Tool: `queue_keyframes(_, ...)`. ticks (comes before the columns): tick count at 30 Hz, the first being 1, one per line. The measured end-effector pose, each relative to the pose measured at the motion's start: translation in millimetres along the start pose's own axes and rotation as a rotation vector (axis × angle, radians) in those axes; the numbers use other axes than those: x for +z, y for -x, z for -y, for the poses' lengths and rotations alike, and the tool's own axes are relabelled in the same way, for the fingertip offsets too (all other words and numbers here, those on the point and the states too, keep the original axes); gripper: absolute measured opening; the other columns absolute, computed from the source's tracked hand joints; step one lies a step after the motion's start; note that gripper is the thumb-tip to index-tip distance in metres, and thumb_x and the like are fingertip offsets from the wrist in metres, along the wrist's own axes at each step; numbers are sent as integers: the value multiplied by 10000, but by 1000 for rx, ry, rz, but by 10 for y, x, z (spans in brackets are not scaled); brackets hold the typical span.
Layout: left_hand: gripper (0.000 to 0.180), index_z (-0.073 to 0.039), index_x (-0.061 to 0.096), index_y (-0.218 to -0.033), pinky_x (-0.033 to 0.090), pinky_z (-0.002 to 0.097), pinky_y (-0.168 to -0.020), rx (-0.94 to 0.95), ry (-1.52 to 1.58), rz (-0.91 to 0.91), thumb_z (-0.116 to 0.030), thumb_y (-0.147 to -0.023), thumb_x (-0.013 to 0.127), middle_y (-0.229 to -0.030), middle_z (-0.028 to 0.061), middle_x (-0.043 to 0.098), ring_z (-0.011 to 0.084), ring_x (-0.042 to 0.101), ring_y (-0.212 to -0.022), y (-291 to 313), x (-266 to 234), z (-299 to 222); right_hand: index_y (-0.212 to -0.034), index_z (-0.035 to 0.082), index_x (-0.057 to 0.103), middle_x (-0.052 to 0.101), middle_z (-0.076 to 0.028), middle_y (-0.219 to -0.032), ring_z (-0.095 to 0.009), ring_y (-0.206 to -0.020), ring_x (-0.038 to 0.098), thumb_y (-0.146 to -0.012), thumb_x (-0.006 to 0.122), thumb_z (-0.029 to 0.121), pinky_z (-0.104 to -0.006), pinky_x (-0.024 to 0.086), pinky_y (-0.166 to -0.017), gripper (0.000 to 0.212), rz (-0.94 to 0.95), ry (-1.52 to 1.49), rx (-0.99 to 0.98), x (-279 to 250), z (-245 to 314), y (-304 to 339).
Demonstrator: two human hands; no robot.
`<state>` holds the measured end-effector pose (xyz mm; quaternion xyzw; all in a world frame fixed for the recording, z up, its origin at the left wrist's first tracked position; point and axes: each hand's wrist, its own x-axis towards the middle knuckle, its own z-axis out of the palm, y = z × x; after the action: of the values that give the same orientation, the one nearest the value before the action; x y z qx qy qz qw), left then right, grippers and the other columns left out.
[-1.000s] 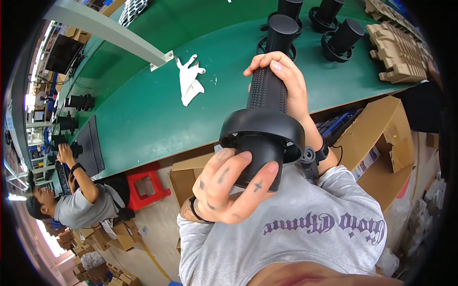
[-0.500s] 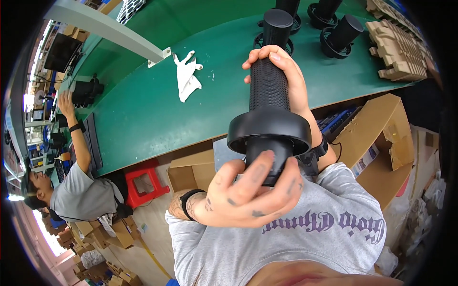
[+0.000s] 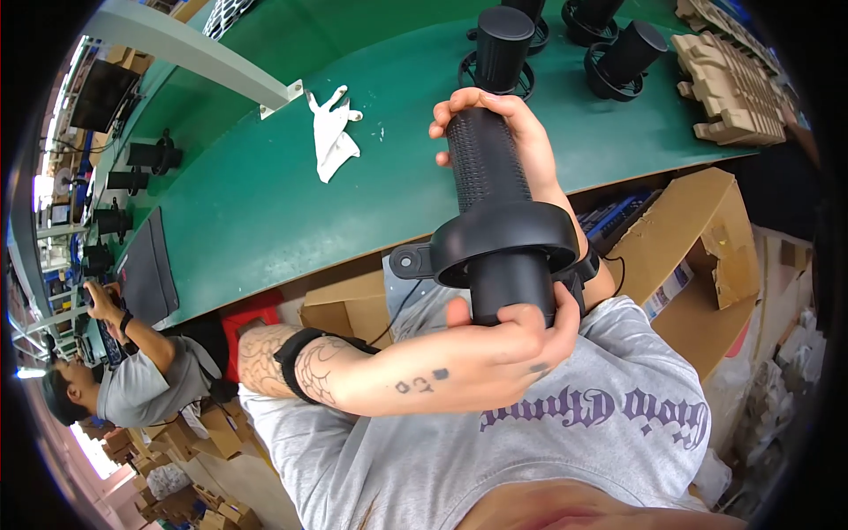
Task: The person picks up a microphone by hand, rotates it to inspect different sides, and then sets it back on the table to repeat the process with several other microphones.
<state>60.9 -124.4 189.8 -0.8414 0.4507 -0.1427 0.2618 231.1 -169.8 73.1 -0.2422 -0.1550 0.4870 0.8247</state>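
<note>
A black cylindrical microphone (image 3: 488, 163) with a mesh-patterned upper body is held at a tilt in front of my chest. A wide black ring (image 3: 499, 231) encircles it, with a small holed lug (image 3: 409, 261) now showing on the left. My right hand (image 3: 533, 146) is wrapped round the far, meshed end, its palm on the right side. My left hand (image 3: 512, 349) grips the near, smooth end (image 3: 511, 287) from below, thumb and fingers on either side. The fingers' undersides are hidden.
On the green table (image 3: 256, 230) lies a white glove (image 3: 334, 137). Similar black microphones (image 3: 503, 49) stand at the back, near moulded cardboard trays (image 3: 729, 88). An open carton (image 3: 698, 265) sits below at right. A co-worker (image 3: 150, 375) works at left by a red stool (image 3: 252, 318).
The microphone has turned about its length, bringing the lug into view at left. My left hand has shifted its grip lower, its forearm swinging across. The co-worker's hand has moved off a black device.
</note>
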Motion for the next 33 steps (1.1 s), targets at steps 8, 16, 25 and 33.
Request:
queue_keyframes(8, 525, -82, 535, -1117, 414, 367, -831, -4, -163, -643, -109, -593, 533, -1118, 63, 601, 224, 536, -1060, 410, 443, 149, -912, 7, 584, 562, -92, -888, -159, -766, 508, -857, 494, 299, -287, 455, -641, 310, -169, 264, -360, 85, 350, 219)
queue_keyframes(16, 241, -26, 534, -1137, 509, 334, -775, -2009, 490, -1605, -116, -917, 565, -1046, 113, 605, 221, 592, -957, 2939, 2353, 339, -955, -28, 571, 606, -109, -975, -212, -910, 586, -766, 622, -120, -311, 470, -843, 216, -499, 1639, -1141, -430, 1041, 506)
queue_keyframes(25, 666, 83, 450, -1172, 544, 454, -811, -2324, 664, -2185, -418, -820, 711, -1170, 183, 536, 300, 600, -958, 4476, 3237, 841, -1005, -5, 609, 612, -131, -1049, -311, -1020, 574, -720, 668, -55, -394, 449, -886, 296, -376, 2095, -1001, -467, 1252, 132)
queue_keyframes(33, 269, 5, 513, -850, 496, 334, -589, -2316, -255, -1821, -190, -846, 699, -738, 62, 555, 159, 522, -625, 4547, 3017, 446, -1032, -46, 589, 620, -217, -1012, -335, -974, 591, -891, 461, 103, -453, 482, -860, 242, -93, 1501, -1532, -492, 899, 392)
